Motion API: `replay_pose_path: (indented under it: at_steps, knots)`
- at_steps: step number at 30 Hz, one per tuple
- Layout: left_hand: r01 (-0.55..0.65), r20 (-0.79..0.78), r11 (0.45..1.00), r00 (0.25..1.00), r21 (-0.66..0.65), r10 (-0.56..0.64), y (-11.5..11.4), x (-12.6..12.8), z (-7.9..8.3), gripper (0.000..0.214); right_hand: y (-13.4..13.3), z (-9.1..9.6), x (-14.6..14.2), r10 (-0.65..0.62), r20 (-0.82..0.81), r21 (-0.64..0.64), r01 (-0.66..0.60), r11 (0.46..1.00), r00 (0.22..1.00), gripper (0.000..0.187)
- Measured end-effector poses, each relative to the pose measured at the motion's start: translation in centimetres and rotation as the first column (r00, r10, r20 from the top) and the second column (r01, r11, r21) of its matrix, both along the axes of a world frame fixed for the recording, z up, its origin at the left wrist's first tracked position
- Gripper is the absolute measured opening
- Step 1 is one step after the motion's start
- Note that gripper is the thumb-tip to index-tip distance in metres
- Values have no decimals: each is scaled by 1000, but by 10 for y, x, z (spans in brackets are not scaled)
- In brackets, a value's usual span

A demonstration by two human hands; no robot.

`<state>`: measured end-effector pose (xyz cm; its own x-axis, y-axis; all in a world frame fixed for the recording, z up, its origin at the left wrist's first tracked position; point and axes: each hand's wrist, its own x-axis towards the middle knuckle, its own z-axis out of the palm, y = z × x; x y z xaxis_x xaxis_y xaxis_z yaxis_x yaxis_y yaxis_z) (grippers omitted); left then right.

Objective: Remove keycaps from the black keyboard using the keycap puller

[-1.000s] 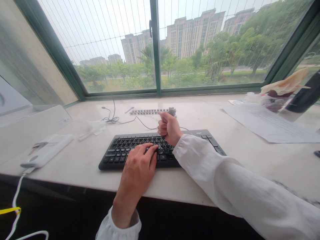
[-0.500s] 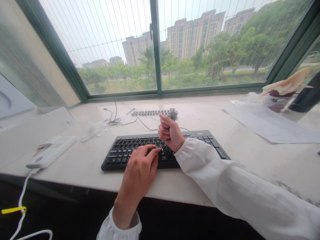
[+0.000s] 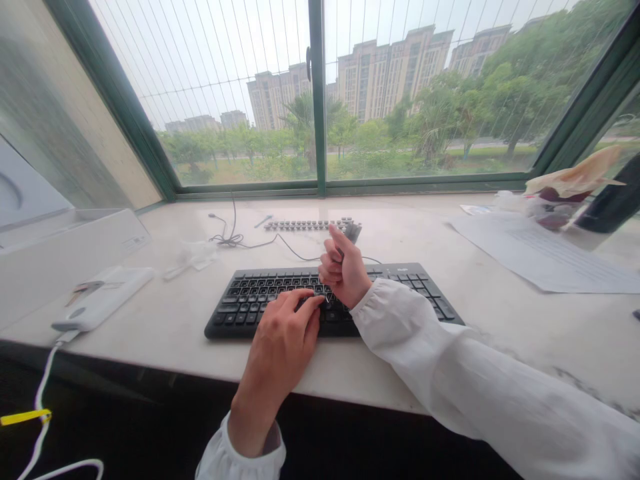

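Observation:
A black computer keyboard (image 3: 240,327) lies on the pale counter, with keycaps off across its middle rows and bare sockets showing. My left hand (image 3: 287,337) rests low over its middle; thumb and fingertips come together at the sockets, and whatever small piece is between them is hidden. Just above the keyboard, my right hand (image 3: 346,270) is closed, thumb up, around a grey brush-like tool (image 3: 353,231) whose end sticks out past the thumb. Behind it, loose keycaps (image 3: 305,225) stand in neat rows.
A cable (image 3: 233,240) coils behind the keyboard, near a thin stick (image 3: 263,221) and crumpled white plastic (image 3: 197,253). To the left are a white power strip (image 3: 107,300) and a white box (image 3: 75,247). Paper sheets (image 3: 540,257) and a dark bottle (image 3: 613,200) are at right.
Both hands hold nearly the same pose. My right hand and the grey tool have tilted and shifted slightly to the right; the left fingertips have moved very slightly right.

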<state>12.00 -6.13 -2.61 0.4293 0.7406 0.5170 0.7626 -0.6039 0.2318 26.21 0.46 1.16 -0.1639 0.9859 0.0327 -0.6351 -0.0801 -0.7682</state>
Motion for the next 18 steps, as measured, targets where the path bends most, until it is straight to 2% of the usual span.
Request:
replay_pose_path:
  at_steps: [8, 18]
  knots:
    - [-6, 3, 1000, 1000, 4, 6, -1, 0, 0, 27, -2, -2, -6, -166, -18, 12, 166, 986, 986, 51]
    - [-9, 3, 1000, 1000, 7, 9, -1, 0, 0, 26, -4, -2, -10, -267, 14, -22, 267, 964, 964, 46]
